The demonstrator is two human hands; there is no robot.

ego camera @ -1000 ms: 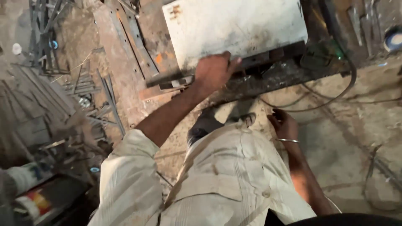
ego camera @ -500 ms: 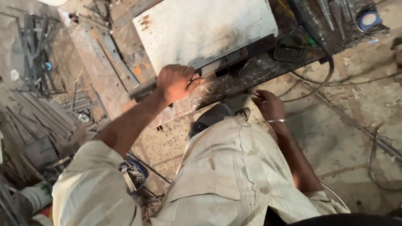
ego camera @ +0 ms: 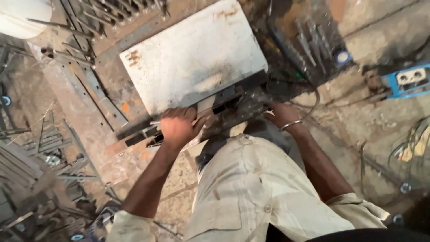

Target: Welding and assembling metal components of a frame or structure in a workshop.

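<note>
Cluttered workshop floor with metal strips, left hand (ego camera: 178, 127) clamped over the near edge of a white rusty sheet (ego camera: 195, 56) on the desk, right hand (ego camera: 281, 114) at the frame, grip unclear, blue box (ego camera: 410, 79) far right.

Your left hand (ego camera: 178, 127) reaches forward on a nearly straight bare arm, fingers curled down in a closed grip, knuckles up. Your right hand (ego camera: 281, 114) sits lower and closer, wrist bent, fingers hidden, forearm angled back toward your body.
</note>
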